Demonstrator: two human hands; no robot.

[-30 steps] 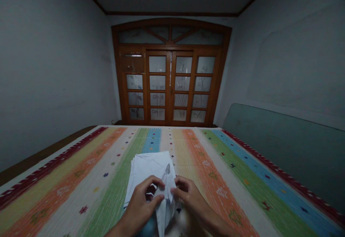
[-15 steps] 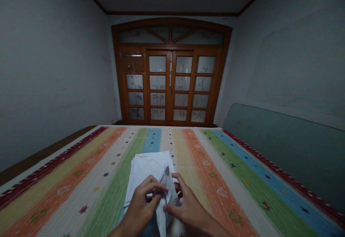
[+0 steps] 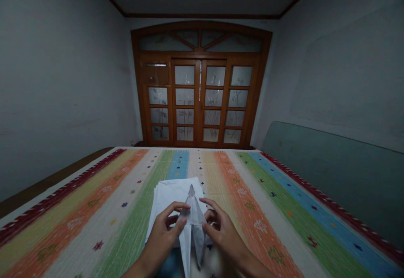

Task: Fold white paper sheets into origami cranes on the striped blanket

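Note:
Between my two hands is a piece of folded white paper (image 3: 193, 215), with a narrow grey-looking point at its top and two long, thin legs hanging toward me. My left hand (image 3: 168, 227) pinches its left edge between thumb and fingers. On the opposite edge, my right hand (image 3: 221, 227) has its thumb and curled fingers closed on the paper. Behind and to the left lies a stack of white paper sheets (image 3: 168, 189) on the tablecloth, partly covered by my left hand and the folded piece.
A striped, multicoloured tablecloth (image 3: 252, 193) covers the table. Past its far edge stand wooden doors (image 3: 200, 101) with glass panes. A pale green panel (image 3: 331, 164) leans along the right wall, and a brown table edge (image 3: 63, 170) shows at left.
The folded paper has turned from edge-on to facing me, its two legs now spread apart. My right hand has shifted slightly right, and my hands are farther apart. The stack has stayed put.

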